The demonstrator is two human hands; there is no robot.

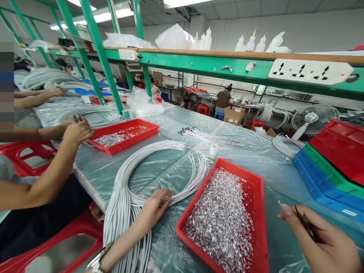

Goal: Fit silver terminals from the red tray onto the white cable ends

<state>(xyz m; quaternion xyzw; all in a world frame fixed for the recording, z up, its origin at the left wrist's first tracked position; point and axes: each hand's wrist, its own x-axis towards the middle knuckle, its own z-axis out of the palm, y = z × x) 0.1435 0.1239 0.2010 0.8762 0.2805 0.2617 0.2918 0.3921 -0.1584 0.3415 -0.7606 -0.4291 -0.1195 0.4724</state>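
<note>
My left hand (153, 206) rests on a looped bundle of white cables (148, 159) lying on the plastic-covered table (176, 121), fingers pinching a few strands. My right hand (321, 235) hovers at the lower right and grips dark tweezers (305, 225). Between my hands sits a red tray (257, 185) filled with small silver metal pieces (222, 220).
A co-worker's arm and hand (76, 131) reach in from the left, near a second red tray (125, 134) of metal pieces. More cable bundles (210, 137) lie farther back. Stacked red, green and blue bins (330, 170) and a fan (311, 119) stand at right. Red stools (31, 155) stand left.
</note>
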